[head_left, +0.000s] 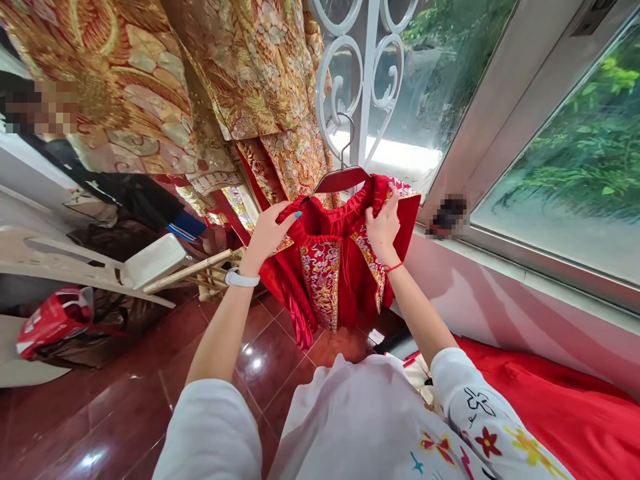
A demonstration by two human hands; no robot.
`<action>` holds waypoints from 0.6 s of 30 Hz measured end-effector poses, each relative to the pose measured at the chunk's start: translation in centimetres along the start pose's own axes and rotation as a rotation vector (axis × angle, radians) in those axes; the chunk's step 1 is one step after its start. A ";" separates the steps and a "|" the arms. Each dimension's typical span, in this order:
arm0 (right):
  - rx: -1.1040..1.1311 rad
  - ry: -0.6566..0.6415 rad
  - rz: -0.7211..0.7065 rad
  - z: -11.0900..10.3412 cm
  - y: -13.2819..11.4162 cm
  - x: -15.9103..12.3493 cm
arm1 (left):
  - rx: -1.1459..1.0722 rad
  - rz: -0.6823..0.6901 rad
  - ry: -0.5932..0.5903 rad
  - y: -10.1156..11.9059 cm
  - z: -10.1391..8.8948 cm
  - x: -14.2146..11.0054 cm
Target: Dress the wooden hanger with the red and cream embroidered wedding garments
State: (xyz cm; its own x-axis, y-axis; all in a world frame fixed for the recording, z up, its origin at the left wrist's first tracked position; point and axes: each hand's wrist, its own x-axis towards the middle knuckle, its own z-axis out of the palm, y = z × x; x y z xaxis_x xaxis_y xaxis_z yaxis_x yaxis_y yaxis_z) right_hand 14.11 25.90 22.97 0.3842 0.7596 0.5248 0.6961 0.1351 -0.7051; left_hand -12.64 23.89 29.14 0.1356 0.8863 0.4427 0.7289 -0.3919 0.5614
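White flower-printed sleeves (480,413) (teal nails (298,215))

No readable text, label, brand or number anywhere. Red plastic bag (53,320) on floor at left carries white print, too blurred to read. White sleeve (493,427) bears drawn cross mark and flower motifs only, no letters. Red garment (330,267) and gold hanging robes (150,87) show embroidered patterns, no script legible. Two patches pixelated, nothing readable there.
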 end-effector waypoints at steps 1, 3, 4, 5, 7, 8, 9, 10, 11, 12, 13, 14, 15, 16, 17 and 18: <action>0.002 -0.015 -0.026 -0.2 0.2 0.5 | 0.006 -0.003 0.059 0.1 0.3 -0.1; 0.009 -0.038 -0.111 -1.6 0.3 2.1 | 0.028 -0.006 0.185 0.4 0.8 -0.5; 0.011 -0.035 -0.163 -2.5 0.1 3.2 | 0.034 -0.010 0.241 0.6 1.0 -0.7; 0.012 -0.023 -0.213 -3.6 -0.2 4.4 | 0.037 -0.015 0.293 0.8 1.1 -0.8; 0.005 -0.006 -0.297 -5.5 -1.3 7.0 | 0.051 -0.032 0.390 1.1 1.5 -1.2; -0.007 -0.017 -0.330 -6.3 -1.9 8.1 | 0.069 -0.043 0.433 1.3 1.8 -1.4; -0.026 -0.051 -0.359 -6.8 -2.3 9.1 | 0.091 -0.054 0.469 1.6 2.0 -1.6; -0.053 -0.110 -0.386 -7.2 -2.5 9.8 | 0.115 -0.066 0.496 1.8 2.2 -1.8; -0.087 -0.197 -0.412 -7.4 -2.5 10.3 | 0.133 -0.078 0.512 1.9 2.3 -2.0; -0.124 -0.306 -0.434 -7.5 -2.3 10.5 | 0.141 -0.088 0.515 2.0 2.3 -2.1; -0.160 -0.419 -0.451 -7.6 -1.9 10.6 | 0.133 -0.094 0.502 2.0 2.1 -2.2; -0.190 -0.518 -0.463 -7.7 -1.4 10.6 | 0.106 -0.096 0.468 1.8 1.7 -2.2; -0.211 -0.587 -0.469 -7.7 -0.9 10.6 | 0.058 -0.094 0.406 1.3 1.1 -2.0; -0.223 -0.621 -0.476 -7.8 -0.4 10.5 | -0.013 -0.095 0.316 0.7 0.4 -1.7; -0.230 -0.621 -0.488 -7.8 0.0 10.5 | -0.108 -0.103 0.209 -0.1 -0.3 -1.3; -0.234 -0.593 -0.506 -7.8 0.2 10.6 | -0.221 -0.124 0.094 -1.1 -1.1 -0.7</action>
State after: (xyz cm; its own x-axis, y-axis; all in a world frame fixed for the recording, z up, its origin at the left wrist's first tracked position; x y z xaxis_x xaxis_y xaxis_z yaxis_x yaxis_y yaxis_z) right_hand 23.06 29.05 32.10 -0.3501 0.8619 0.3668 0.8334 0.4654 -0.2981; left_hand -14.23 23.39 28.96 -0.0164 0.9082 0.4181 0.5701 -0.3350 0.7502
